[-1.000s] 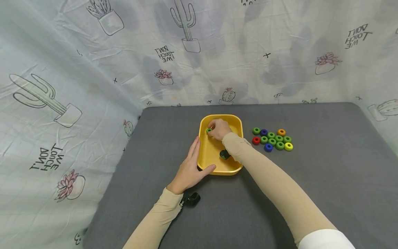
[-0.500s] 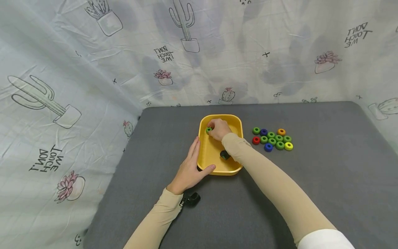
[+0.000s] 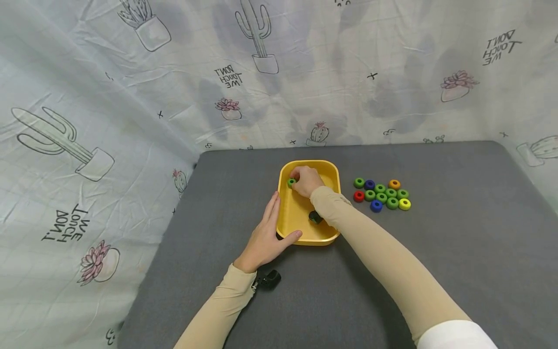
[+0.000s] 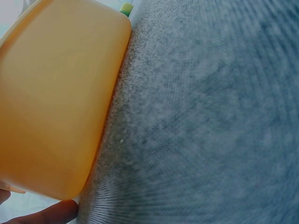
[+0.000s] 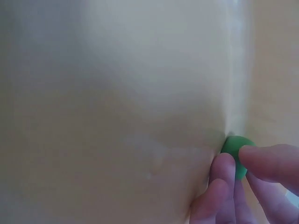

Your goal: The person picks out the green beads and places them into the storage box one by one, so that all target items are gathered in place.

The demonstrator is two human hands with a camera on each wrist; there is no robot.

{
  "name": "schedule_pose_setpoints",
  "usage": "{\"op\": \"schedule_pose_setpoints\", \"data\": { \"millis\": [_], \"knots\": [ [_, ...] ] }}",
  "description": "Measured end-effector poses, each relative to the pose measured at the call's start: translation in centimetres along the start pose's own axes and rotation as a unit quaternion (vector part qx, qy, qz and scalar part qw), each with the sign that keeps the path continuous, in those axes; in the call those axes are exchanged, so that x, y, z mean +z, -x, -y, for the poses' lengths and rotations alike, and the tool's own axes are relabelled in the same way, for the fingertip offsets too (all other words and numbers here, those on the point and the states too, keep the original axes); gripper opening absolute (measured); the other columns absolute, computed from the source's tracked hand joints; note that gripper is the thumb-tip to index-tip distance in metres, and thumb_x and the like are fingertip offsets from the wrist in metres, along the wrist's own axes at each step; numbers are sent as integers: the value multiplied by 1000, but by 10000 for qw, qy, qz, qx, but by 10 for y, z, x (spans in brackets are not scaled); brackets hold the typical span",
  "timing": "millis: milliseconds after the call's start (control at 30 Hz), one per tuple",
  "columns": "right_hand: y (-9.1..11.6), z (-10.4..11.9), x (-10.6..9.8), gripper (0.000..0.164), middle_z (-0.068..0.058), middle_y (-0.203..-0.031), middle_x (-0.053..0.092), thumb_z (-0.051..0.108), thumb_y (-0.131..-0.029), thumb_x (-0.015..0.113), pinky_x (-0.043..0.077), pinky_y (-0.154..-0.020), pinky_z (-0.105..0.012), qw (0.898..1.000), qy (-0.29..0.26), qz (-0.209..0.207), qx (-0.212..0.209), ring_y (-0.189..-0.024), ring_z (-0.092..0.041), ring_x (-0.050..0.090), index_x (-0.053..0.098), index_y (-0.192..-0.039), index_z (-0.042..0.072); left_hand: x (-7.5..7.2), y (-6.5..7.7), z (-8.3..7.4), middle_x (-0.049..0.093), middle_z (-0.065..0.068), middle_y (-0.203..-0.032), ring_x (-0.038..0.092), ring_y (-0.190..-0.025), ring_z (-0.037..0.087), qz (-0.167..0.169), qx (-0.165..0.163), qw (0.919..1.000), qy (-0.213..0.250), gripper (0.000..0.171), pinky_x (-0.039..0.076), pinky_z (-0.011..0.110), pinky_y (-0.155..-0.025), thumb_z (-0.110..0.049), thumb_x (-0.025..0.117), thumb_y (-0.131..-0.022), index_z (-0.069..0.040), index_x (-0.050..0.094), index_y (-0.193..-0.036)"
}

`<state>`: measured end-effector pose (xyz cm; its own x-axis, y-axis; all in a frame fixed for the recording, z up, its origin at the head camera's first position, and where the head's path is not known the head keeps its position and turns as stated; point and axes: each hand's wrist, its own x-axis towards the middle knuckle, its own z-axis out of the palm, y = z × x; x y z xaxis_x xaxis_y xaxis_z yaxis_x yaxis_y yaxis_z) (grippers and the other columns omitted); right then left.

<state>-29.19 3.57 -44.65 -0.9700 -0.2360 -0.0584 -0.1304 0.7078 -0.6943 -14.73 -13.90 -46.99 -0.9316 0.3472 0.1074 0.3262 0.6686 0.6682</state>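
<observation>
A yellow rectangular tray [image 3: 301, 220] stands on the grey table. Reaching into its far left part, my right hand [image 3: 308, 181] pinches a small green bead [image 3: 291, 182] with a hole through it. The right wrist view shows thumb and fingertips around the green bead [image 5: 237, 143], low in the corner where floor and wall meet. My left hand [image 3: 263, 240] lies against the tray's outside, fingers straight along the left wall and thumb at the near rim. In the left wrist view, a fingertip [image 4: 63, 211] shows beside the tray's outer wall [image 4: 60, 102].
Right of the tray lies a loose cluster of beads: several green beads [image 3: 391, 193], two blue beads [image 3: 376, 206], a red bead [image 3: 359, 196], an orange bead [image 3: 394, 184] and a yellow bead [image 3: 404, 204]. A printed curtain [image 3: 305, 87] hangs behind the table [image 3: 457, 218].
The right hand has shifted the green bead very slightly left inside the tray. The left hand and the tray stay in place, and the bead cluster lies as before.
</observation>
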Motion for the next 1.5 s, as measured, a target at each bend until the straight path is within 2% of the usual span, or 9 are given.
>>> {"op": "schedule_pose_setpoints", "data": {
  "millis": [200,400,667,833,1067,1267,1500],
  "knots": [
    [3,2,-3,26,-13,-119,73,6,-96,73,56,-97,-39,9998,-194,-28,107,-106,-28,68,73,-121,5,0,1,-1,-3,-10,-177,27,-158,24,-26,27,10000,-10,108,38,56,-119,-63,65,-95,-10,8,-169],
    [10,6,-13,28,-13,-127,70,10,-97,73,52,-104,-43,9983,-550,-97,158,-118,-30,64,72,-125,6,1,1,0,-4,-13,-176,28,-158,23,-14,18,10000,-16,107,40,56,-118,-63,65,-95,-11,8,-169],
    [27,8,-36,29,-17,-129,67,12,-98,69,51,-105,-46,9947,-1018,-108,-112,-117,-33,62,69,-127,4,0,0,0,-2,-9,-177,28,-158,24,-24,46,10000,-17,108,39,57,-118,-65,64,-94,-12,7,-169],
    [39,4,-50,32,-16,-129,67,15,-101,68,55,-98,-45,9914,-1262,-226,-279,-111,-33,65,69,-131,4,-1,-1,1,-4,-13,-176,28,-158,24,11,0,10000,-68,109,39,58,-118,-67,63,-94,-13,7,-169],
    [63,1,-74,30,-16,-127,68,14,-100,69,60,-87,-41,9808,-1863,-451,-345,-101,-30,65,69,-129,6,0,-1,1,-5,-16,-176,27,-159,24,23,-89,10000,-18,110,37,58,-119,-67,64,-93,-13,7,-169],
    [82,-8,-87,28,-19,-131,66,13,-100,69,57,-81,-37,9774,-1966,-652,-414,-103,-32,66,69,-127,7,-1,-1,1,-3,-13,-176,26,-159,22,21,-76,10000,28,110,36,57,-120,-67,65,-93,-15,6,-169],
    [106,-21,-98,28,-15,-129,68,15,-99,71,55,-82,-31,9793,-1801,-820,-435,-102,-28,65,70,-126,8,0,-2,2,-3,-11,-177,24,-159,22,13,-7,10000,56,110,35,56,-121,-66,66,-93,-16,5,-169]
  ]
}}
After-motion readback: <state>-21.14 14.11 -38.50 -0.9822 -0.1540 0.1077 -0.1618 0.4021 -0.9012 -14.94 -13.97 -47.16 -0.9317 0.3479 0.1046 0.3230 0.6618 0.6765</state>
